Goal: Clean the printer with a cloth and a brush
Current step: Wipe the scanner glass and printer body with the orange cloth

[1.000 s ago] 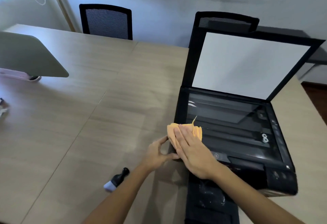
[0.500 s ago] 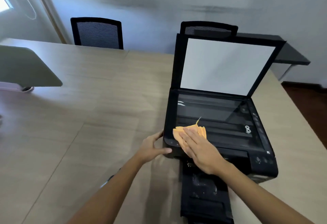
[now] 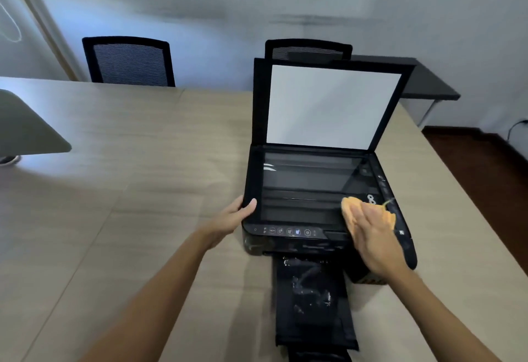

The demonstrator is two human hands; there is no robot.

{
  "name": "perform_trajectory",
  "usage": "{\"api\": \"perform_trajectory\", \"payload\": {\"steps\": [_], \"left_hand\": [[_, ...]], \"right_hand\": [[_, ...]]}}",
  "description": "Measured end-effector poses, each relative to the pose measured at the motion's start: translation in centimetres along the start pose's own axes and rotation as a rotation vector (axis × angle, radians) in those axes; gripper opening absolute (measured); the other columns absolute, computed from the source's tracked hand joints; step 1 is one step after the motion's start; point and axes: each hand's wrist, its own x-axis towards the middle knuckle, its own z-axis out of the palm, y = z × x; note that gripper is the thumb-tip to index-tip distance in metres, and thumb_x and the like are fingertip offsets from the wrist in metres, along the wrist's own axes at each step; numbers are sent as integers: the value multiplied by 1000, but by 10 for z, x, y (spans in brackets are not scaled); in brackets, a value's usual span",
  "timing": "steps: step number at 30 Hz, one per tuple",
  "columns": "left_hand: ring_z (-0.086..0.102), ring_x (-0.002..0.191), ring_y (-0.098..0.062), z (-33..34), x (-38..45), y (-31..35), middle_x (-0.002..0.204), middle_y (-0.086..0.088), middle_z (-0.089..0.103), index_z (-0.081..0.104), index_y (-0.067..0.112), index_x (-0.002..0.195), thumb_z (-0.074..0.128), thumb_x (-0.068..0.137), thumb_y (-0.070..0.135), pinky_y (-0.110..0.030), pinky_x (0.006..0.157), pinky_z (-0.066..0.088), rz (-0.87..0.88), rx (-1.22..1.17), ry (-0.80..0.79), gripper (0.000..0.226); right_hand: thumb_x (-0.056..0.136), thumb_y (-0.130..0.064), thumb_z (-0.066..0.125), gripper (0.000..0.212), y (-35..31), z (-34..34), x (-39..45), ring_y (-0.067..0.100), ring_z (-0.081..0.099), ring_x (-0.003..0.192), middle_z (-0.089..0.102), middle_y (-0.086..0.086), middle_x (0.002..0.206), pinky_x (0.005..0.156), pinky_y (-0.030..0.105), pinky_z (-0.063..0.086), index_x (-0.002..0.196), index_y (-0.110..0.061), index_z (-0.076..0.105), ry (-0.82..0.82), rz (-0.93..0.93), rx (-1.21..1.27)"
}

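Note:
A black printer (image 3: pixel 288 240) stands on the wooden table (image 3: pixel 128 190) with its scanner lid (image 3: pixel 331 107) raised and the glass (image 3: pixel 303 181) bare. My right hand (image 3: pixel 371 236) lies flat on an orange cloth (image 3: pixel 350 209), pressing it on the near right corner of the glass. My left hand (image 3: pixel 231 220) grips the printer's front left corner, thumb on top. The output tray (image 3: pixel 311 299) sticks out toward me. The brush is out of view.
An open laptop's lid (image 3: pixel 25 127) stands at the left edge of the table. Two black mesh chairs (image 3: pixel 128 61) (image 3: pixel 307 49) stand at the far side. A dark side desk (image 3: pixel 428 81) sits behind the printer on the right.
My right hand has slid the cloth from the near left of the glass across to the near right. My left hand shifted up the printer's left edge. The brush has left the view.

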Motion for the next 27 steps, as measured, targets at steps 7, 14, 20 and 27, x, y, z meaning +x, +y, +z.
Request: {"api": "perform_trajectory", "payload": {"steps": [7, 14, 20, 27], "left_hand": [[23, 148, -25, 25, 53, 10, 161, -5, 21, 9, 17, 153, 20, 76, 78, -48, 121, 19, 34, 118, 371, 98], [46, 128, -41, 45, 65, 4, 141, -18, 49, 34, 10, 140, 16, 92, 60, -57, 107, 35, 45, 369, 700, 72], [47, 127, -39, 52, 56, 8, 142, -12, 50, 35, 13, 143, 14, 97, 53, -53, 105, 34, 25, 525, 787, 64], [52, 121, -38, 55, 54, 6, 138, -12, 56, 33, 12, 145, 19, 98, 51, -51, 100, 38, 17, 682, 839, 62]], "right_hand": [[92, -10, 45, 49, -103, 43, -16, 37, 31, 140, 38, 13, 151, 115, 48, 27, 140, -14, 43, -64, -299, 99], [82, 4, 50, 53, -47, 18, -8, 39, 38, 136, 46, 14, 145, 113, 51, 30, 133, -12, 53, 79, -42, 100], [72, 17, 51, 75, -53, 25, -26, 27, 37, 140, 43, -1, 149, 109, 39, 39, 133, -27, 50, -17, -434, 170], [85, 0, 62, 36, 22, -57, 42, 31, 62, 102, 65, 7, 116, 90, 34, 49, 115, -18, 66, 163, -106, 144]]}}
